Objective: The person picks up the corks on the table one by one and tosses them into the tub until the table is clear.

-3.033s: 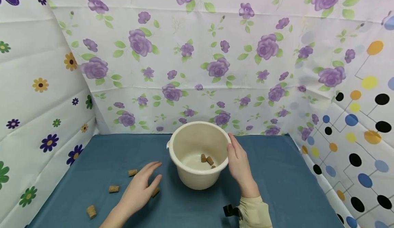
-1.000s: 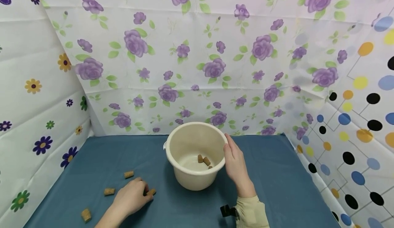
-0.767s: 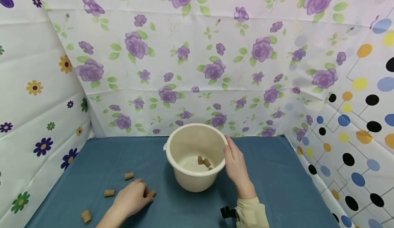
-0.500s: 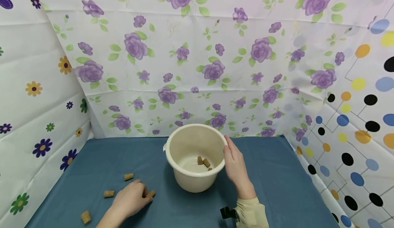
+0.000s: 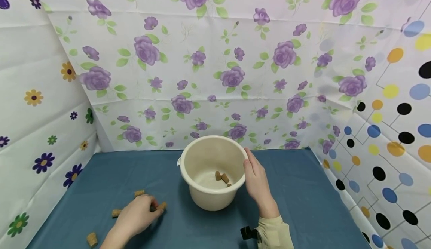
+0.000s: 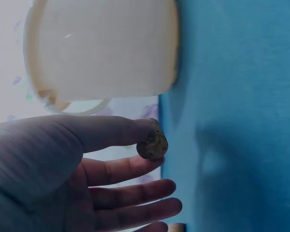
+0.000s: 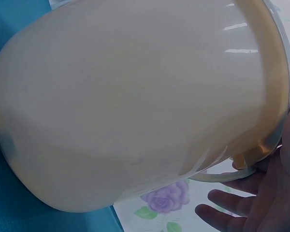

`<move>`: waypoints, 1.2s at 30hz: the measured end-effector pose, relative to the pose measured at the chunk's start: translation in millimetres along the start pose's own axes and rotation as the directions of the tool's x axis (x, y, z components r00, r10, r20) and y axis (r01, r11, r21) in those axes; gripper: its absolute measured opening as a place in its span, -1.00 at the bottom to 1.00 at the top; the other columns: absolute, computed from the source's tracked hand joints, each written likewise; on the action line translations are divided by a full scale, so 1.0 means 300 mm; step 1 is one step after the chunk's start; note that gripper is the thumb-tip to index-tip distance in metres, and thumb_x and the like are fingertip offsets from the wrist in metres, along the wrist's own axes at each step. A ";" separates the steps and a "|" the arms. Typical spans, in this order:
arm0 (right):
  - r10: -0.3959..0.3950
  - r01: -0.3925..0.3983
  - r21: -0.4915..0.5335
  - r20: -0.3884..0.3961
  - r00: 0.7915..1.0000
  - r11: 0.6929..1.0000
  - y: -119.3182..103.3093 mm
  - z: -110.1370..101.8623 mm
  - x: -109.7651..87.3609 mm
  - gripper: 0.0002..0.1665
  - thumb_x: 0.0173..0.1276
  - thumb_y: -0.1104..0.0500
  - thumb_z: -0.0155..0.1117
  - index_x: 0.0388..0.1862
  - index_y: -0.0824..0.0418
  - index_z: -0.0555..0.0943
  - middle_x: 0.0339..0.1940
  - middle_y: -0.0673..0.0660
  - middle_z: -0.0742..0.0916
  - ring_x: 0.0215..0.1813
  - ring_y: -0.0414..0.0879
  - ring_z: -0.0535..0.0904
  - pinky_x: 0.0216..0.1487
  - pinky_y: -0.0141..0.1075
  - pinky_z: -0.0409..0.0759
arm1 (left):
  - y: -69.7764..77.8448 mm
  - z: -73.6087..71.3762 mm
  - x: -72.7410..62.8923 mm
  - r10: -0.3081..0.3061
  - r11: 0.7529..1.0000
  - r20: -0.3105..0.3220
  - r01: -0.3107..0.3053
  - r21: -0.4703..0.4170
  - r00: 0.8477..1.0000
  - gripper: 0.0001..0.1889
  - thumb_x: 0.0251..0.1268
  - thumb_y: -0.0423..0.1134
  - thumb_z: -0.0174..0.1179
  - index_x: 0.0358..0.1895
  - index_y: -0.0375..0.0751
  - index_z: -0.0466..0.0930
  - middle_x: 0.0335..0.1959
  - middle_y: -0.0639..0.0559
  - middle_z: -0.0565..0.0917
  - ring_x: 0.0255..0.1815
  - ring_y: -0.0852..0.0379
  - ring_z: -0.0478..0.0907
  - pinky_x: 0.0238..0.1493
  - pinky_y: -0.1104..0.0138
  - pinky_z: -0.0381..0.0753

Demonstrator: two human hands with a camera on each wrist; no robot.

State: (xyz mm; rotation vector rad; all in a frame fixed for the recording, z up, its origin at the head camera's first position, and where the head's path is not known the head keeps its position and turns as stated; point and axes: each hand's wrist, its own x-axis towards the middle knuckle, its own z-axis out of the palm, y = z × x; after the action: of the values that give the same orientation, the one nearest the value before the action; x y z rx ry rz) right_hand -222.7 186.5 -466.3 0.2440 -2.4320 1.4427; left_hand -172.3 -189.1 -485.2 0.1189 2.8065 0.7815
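Thumb and index finger of my left hand (image 5: 136, 215) pinch a cork (image 6: 152, 146); its other fingers extend loosely below, as the left wrist view shows. The cork is just off the blue cloth, left of a cream bucket (image 5: 213, 200). Against the bucket's right side, near the rim, rests my right hand (image 5: 257, 185) with its fingers mostly straight. Inside the bucket, at the bottom, lie several small corks (image 5: 225, 178), one partly hidden by the front wall. Three loose corks lie around the left hand: one behind it (image 5: 139, 193), another beside it (image 5: 116, 213), the last nearer the front (image 5: 92, 239).
Blue cloth (image 5: 313, 211) covers the table. Floral sheeting (image 5: 215, 73) hangs along the back, with patterned sheets at the left and right sides. The bucket's handle (image 7: 222, 177) shows at its side in the right wrist view.
My left hand came down from beside the bucket and took hold of the cork there, and has just lifted it slightly. The right hand stays against the bucket.
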 end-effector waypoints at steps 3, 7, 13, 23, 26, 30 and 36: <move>0.003 -0.003 0.000 0.000 1.000 1.000 0.001 0.000 0.002 -0.33 0.84 -0.09 -0.21 0.75 0.16 0.22 0.70 0.24 0.34 0.66 0.23 0.26 0.54 0.26 0.30 | 0.006 -0.037 0.003 -0.004 1.000 -0.022 0.005 0.008 1.000 -0.87 0.37 -0.14 0.49 -0.27 -0.07 0.76 -0.34 0.08 0.67 -0.45 0.10 0.58 -0.38 0.12 0.60; 0.005 -0.005 0.000 0.000 1.000 1.000 0.003 -0.001 0.003 -0.33 0.84 -0.09 -0.21 0.76 0.15 0.22 0.70 0.24 0.34 0.66 0.24 0.27 0.54 0.27 0.31 | 0.019 -0.090 -0.001 -0.005 1.000 -0.098 0.007 0.018 0.995 -0.82 0.37 -0.09 0.49 -0.15 -0.11 0.80 -0.21 0.04 0.74 -0.22 0.06 0.69 -0.22 0.02 0.71; 0.007 -0.007 0.000 -0.002 1.000 1.000 0.002 -0.002 0.004 -0.33 0.84 -0.08 -0.20 0.75 0.16 0.23 0.70 0.24 0.35 0.66 0.24 0.27 0.54 0.26 0.31 | 0.055 -0.160 -0.028 0.003 0.999 -0.233 -0.012 -0.038 0.972 -0.70 0.41 -0.04 0.47 -0.04 -0.20 0.80 -0.14 -0.02 0.76 -0.19 0.04 0.70 -0.23 0.03 0.72; 0.008 -0.008 -0.012 -0.005 1.000 1.000 0.003 -0.001 0.004 -0.35 0.84 -0.04 -0.19 0.75 0.16 0.24 0.69 0.25 0.36 0.65 0.24 0.29 0.52 0.27 0.33 | 0.146 -0.178 -0.055 0.047 0.989 -0.397 -0.099 -0.111 0.917 -0.61 0.46 0.09 0.42 0.05 -0.16 0.80 -0.02 -0.07 0.77 -0.05 -0.05 0.72 -0.16 0.03 0.71; 0.005 -0.005 -0.011 -0.007 1.000 1.000 0.002 -0.001 0.002 -0.36 0.84 -0.04 -0.19 0.75 0.16 0.24 0.69 0.24 0.36 0.65 0.24 0.29 0.52 0.26 0.33 | 0.175 -0.174 -0.054 0.072 0.982 -0.431 -0.139 -0.126 0.900 -0.62 0.47 0.11 0.41 0.05 -0.13 0.81 0.00 -0.05 0.77 -0.02 -0.04 0.71 -0.09 0.01 0.71; 0.002 -0.002 -0.013 -0.008 1.000 1.000 0.004 0.001 -0.001 -0.35 0.85 -0.05 -0.19 0.75 0.16 0.24 0.69 0.24 0.36 0.65 0.24 0.30 0.51 0.26 0.35 | 0.209 -0.170 -0.049 0.099 0.975 -0.452 -0.177 -0.132 0.887 -0.62 0.48 0.10 0.40 0.06 -0.11 0.81 0.01 -0.03 0.78 0.00 -0.03 0.71 -0.05 0.01 0.71; -0.001 0.001 -0.019 -0.014 1.000 1.000 0.010 -0.001 0.002 -0.35 0.85 -0.06 -0.20 0.74 0.17 0.25 0.68 0.25 0.37 0.63 0.26 0.31 0.49 0.27 0.38 | 0.258 -0.164 -0.037 0.132 0.960 -0.484 -0.233 -0.156 0.865 -0.63 0.50 0.08 0.39 0.07 -0.13 0.82 0.02 -0.03 0.77 0.00 -0.01 0.70 -0.04 0.00 0.70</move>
State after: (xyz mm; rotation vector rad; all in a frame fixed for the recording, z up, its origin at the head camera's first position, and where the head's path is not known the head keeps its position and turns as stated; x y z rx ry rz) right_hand -224.2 188.1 -468.4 0.2299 -2.4324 1.4158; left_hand -172.0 -149.1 -401.9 0.1855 3.1676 1.3058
